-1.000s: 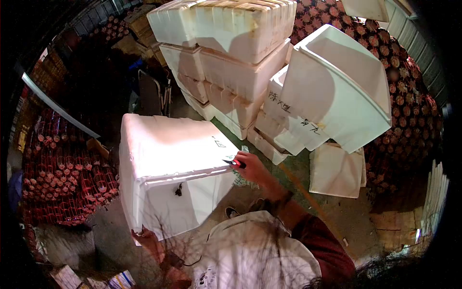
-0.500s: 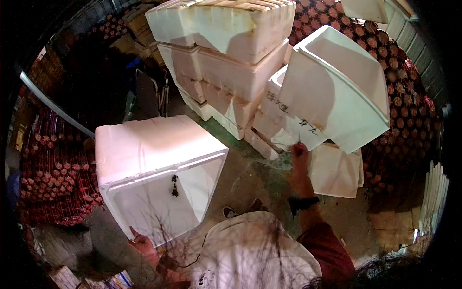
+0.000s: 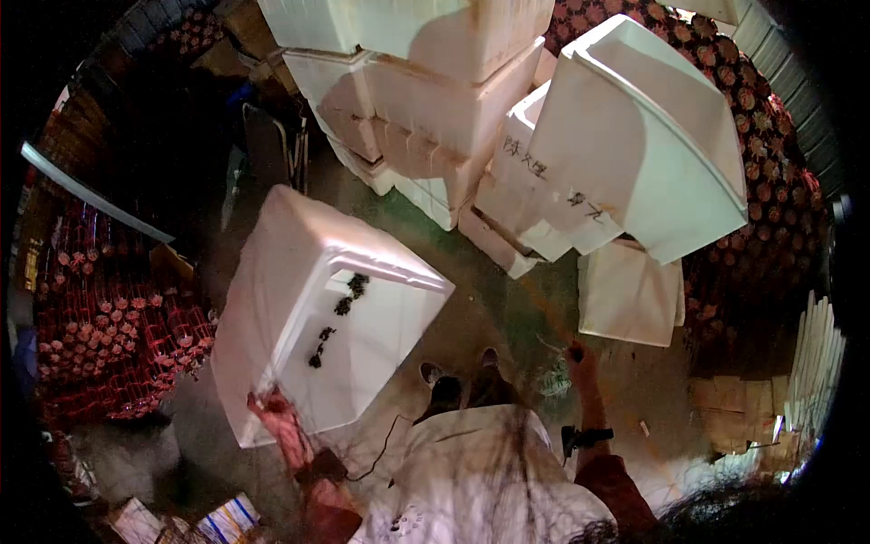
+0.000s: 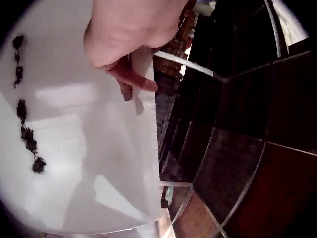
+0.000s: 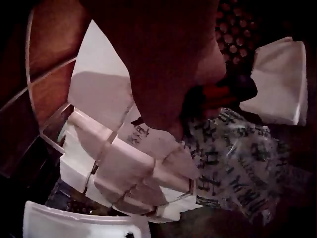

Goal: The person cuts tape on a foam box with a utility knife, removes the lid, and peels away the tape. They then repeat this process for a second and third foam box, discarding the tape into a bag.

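In the head view a white foam box (image 3: 299,263) is tilted with its open side towards the person, dark clumps (image 3: 353,292) in a line on its inner wall. The left hand (image 3: 279,422) grips its lower left rim; in the left wrist view, the left hand (image 4: 133,44) has its fingers bent over the box wall (image 4: 119,148). The right hand (image 3: 582,364) is out to the right, away from the box. In the right wrist view the right hand (image 5: 168,74) holds a red and black tool (image 5: 215,94), with crumpled clear printed plastic film (image 5: 242,166) hanging beside it.
Large foam boxes (image 3: 417,118) are stacked ahead, with another open box (image 3: 634,136) on a pile to their right. White foam pieces (image 3: 630,299) stand below that. Red-netted bundles (image 3: 118,335) lie left; cartons (image 3: 734,408) are at the right. Both feet are on the floor (image 3: 507,308).
The right hand moved from the box's top to the right and lower, with film now by it. The box has swung round and tilted, its opening showing more clumps; the left hand still holds its rim.
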### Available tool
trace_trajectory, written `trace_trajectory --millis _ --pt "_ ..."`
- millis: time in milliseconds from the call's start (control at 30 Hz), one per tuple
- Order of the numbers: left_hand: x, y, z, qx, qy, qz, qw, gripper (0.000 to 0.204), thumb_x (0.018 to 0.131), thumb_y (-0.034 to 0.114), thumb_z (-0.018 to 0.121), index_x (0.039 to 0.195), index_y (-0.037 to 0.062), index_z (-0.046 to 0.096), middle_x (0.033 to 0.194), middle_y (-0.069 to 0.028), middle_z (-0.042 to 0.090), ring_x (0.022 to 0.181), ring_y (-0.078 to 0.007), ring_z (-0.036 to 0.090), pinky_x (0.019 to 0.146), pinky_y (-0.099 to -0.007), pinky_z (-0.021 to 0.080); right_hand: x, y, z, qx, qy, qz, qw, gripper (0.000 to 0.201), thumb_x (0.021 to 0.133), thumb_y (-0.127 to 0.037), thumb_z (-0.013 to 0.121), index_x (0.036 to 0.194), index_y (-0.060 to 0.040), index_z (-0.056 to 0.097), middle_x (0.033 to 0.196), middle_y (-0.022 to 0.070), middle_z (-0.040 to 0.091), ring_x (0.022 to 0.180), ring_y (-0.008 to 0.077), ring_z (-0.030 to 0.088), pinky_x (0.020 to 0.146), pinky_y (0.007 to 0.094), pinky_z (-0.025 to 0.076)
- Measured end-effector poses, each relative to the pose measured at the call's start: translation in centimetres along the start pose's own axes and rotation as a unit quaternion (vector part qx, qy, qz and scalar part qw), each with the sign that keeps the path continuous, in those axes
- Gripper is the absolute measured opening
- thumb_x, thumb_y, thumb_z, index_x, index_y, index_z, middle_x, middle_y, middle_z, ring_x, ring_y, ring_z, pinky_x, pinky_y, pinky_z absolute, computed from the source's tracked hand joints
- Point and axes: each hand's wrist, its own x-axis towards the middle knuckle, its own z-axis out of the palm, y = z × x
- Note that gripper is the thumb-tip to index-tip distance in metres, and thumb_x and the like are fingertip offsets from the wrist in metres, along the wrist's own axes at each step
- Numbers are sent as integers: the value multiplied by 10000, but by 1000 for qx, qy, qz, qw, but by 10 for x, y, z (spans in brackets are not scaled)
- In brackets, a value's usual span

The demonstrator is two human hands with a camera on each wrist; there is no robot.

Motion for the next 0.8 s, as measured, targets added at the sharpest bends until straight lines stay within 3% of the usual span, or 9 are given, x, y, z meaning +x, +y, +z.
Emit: trace_trajectory --millis 67,200,300,333,367,467,567,667,800 --pt "33 -3 -32 104 13 -11 994 345 853 337 697 1064 77 614 948 -44 674 721 -136 624 540 -190 537 -30 0 -7 48 8 37 998 177 865 -159 683 915 -5 612 782 47 593 718 160 541 669 328 468" --pt "-35 -31 45 140 17 -59 988 285 872 349 685 975 94 610 880 -17 670 806 -145 639 568 -188 506 -70 18 -24 83 28 74 993 192 849 -180 699 897 -10 624 755 25 575 717 143 530 655 310 460" --pt "-33 -44 25 159 -69 -31 984 355 858 351 698 1026 50 616 933 -74 677 743 -145 639 564 -201 548 -102 36 -34 65 33 75 995 193 897 -192 621 919 -1 627 751 87 603 686 149 523 639 322 458" --pt "-15 -41 6 173 -138 -115 969 348 869 338 691 1017 33 613 918 -81 674 750 -147 639 623 -222 566 -116 20 -47 80 40 93 992 202 874 -197 650 923 -1 638 772 87 623 709 158 548 668 331 471" --pt "-32 -57 20 158 -61 -81 982 356 877 342 679 1015 23 603 923 -87 669 773 -154 642 682 -240 574 -129 5 -61 95 50 111 988 216 851 -202 679 927 -2 649 793 87 644 733 167 574 696 340 484" --pt "-83 -69 21 229 -113 -118 959 384 892 354 652 1038 4 592 949 -93 672 809 -173 654 744 -255 579 -180 30 -86 85 37 148 985 210 860 -196 657 977 -22 653 829 102 668 777 176 624 720 336 505" --pt "-98 -83 25 239 -141 -171 946 408 902 361 630 1050 -17 593 964 -91 685 806 -182 668 770 -278 585 -228 55 -89 54 94 106 988 210 844 -232 649 870 -25 630 717 113 624 668 163 579 600 364 462" --pt "-153 -105 28 256 -160 -232 925 412 911 352 615 1063 -30 584 974 -105 685 788 -183 677 732 -281 601 -300 93 -112 113 87 175 974 214 858 -199 621 882 13 602 756 221 603 673 312 592 640 392 471" --pt "-227 -160 27 307 -221 -264 887 378 948 336 585 1116 -3 582 1019 -115 659 768 -184 647 760 -270 592 -406 155 -137 130 134 292 938 213 842 -203 639 847 6 597 724 202 597 635 303 578 622 385 469"
